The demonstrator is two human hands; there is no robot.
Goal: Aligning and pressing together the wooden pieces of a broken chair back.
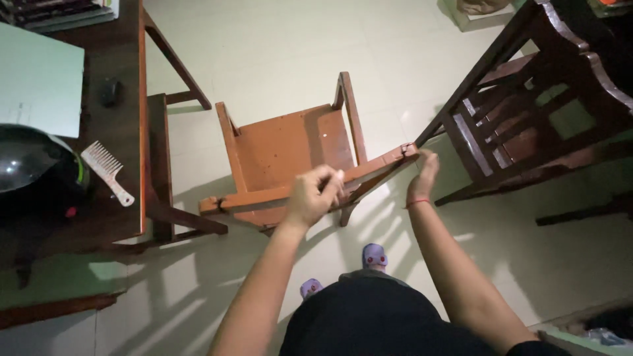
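A reddish-brown wooden chair [287, 148] stands on the pale tiled floor right below me, its seat seen from above. My left hand [315, 194] is closed over the middle of the chair's top back rail [369, 169], with something small and pale showing at the fingertips. My right hand [424, 177] touches the right end of that same rail, fingers curled at the corner; a red thread band circles its wrist. My feet in purple slippers [374, 255] show under the rail.
A dark wooden table [122, 165] on the left bears a black helmet [33, 165], a white comb [107, 171], a pale green board [39, 79] and a small dark object [110, 91]. A larger dark wooden chair [534, 112] stands at the right.
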